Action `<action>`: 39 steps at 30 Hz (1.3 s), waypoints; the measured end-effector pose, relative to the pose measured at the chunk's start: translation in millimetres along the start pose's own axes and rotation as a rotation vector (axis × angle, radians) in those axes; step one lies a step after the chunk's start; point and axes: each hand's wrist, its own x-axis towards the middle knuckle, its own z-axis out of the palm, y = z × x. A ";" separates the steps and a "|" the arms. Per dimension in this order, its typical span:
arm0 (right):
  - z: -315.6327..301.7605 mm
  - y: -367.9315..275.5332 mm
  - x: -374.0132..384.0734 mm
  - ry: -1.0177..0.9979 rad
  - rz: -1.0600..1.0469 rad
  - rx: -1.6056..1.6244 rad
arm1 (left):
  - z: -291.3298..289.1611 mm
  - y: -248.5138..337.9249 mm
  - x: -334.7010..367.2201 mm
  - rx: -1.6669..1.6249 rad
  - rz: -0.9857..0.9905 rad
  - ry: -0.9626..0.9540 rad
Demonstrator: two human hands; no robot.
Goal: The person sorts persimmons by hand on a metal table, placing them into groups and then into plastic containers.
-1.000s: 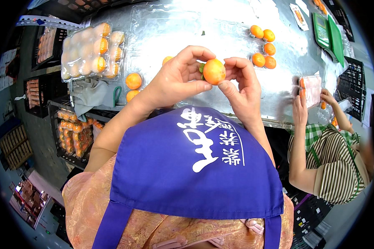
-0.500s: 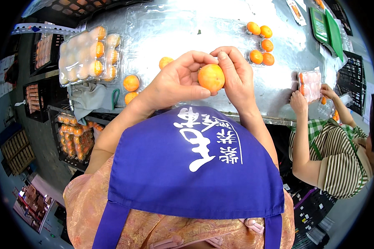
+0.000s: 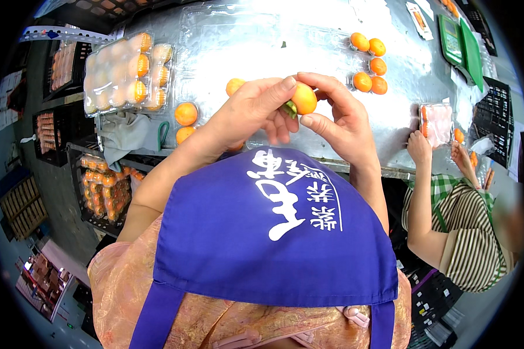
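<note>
An orange persimmon (image 3: 304, 99) is held up between my two hands above the metal table, its green leafy cap (image 3: 290, 109) turned to the lower left. My left hand (image 3: 253, 110) has its thumb against the fruit's upper left side, while its other fingers stretch out below, partly blurred. Around the right side of the fruit curve the thumb and fingers of my right hand (image 3: 343, 119). Another persimmon (image 3: 234, 86) lies just beyond my left hand, and two more, including one persimmon (image 3: 186, 114), sit beside my left forearm.
Filled clear packs (image 3: 117, 75) are stacked at left, beside a grey cloth (image 3: 125, 134). Several persimmons (image 3: 362, 81) sit in clear plastic at right. A co-worker (image 3: 460, 232) handles a pack (image 3: 436, 123) at far right. A green device (image 3: 451, 43) stands behind; a crate (image 3: 102, 192) is lower left.
The persimmon has been turned, so its green cap now shows. My left thumb has moved up onto it and the left fingers have opened below. The co-worker's far hand has moved lower.
</note>
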 end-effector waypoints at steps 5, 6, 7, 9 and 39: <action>5.5 13.8 -3.7 0.019 0.078 0.378 | 3.5 5.5 -0.2 0.104 -0.049 0.027; 6.3 15.5 -4.0 0.020 0.089 0.435 | 3.9 6.1 -1.0 0.110 -0.059 0.030; 7.0 17.0 -4.3 0.021 0.100 0.491 | 4.2 6.5 -1.5 0.116 -0.068 0.032; 7.5 19.6 -5.0 0.023 0.123 0.582 | 4.9 7.6 -1.5 0.100 -0.076 0.045; -120.8 99.1 24.8 0.363 0.203 -0.944 | -17.7 -31.0 18.3 0.181 -0.084 0.088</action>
